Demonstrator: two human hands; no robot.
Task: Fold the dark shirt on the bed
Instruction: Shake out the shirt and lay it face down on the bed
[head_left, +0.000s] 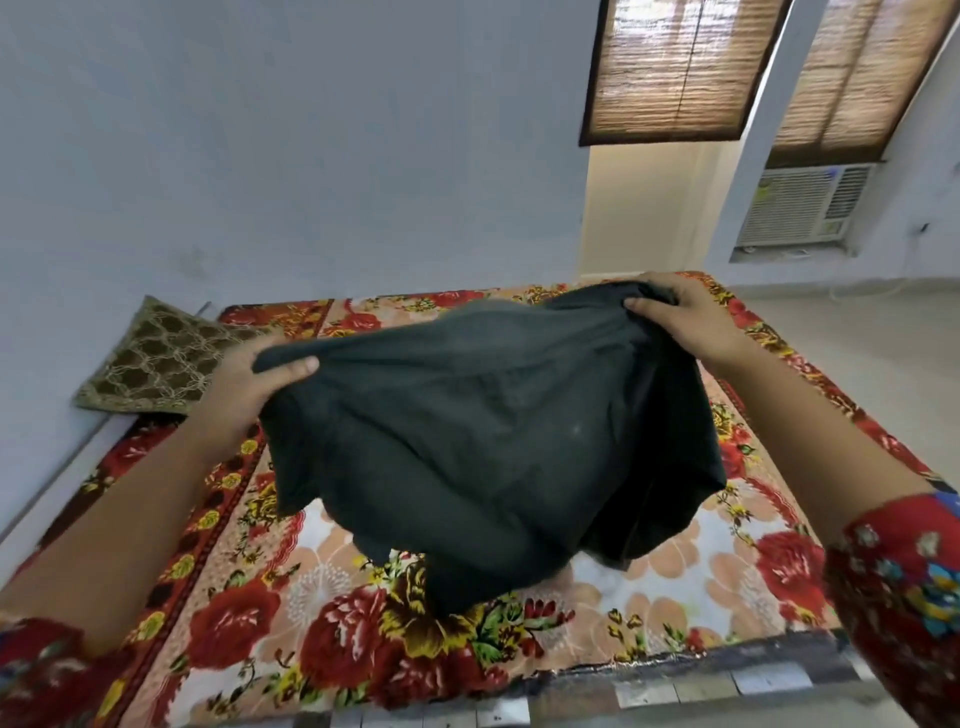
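The dark shirt (483, 441) is held up over the bed (675, 587), spread wide between both hands and sagging in the middle; its lower end touches the floral bedspread. My left hand (249, 387) grips the shirt's upper left edge, thumb over the cloth. My right hand (685, 312) pinches the upper right edge near the far side of the bed. The shirt hides the middle of the bedspread.
A brown patterned cushion (156, 358) lies at the bed's far left corner against the pale wall. The bed's dark front edge (675, 675) runs along the bottom. At right lie open floor, an air conditioner (800, 208) and two blinded windows.
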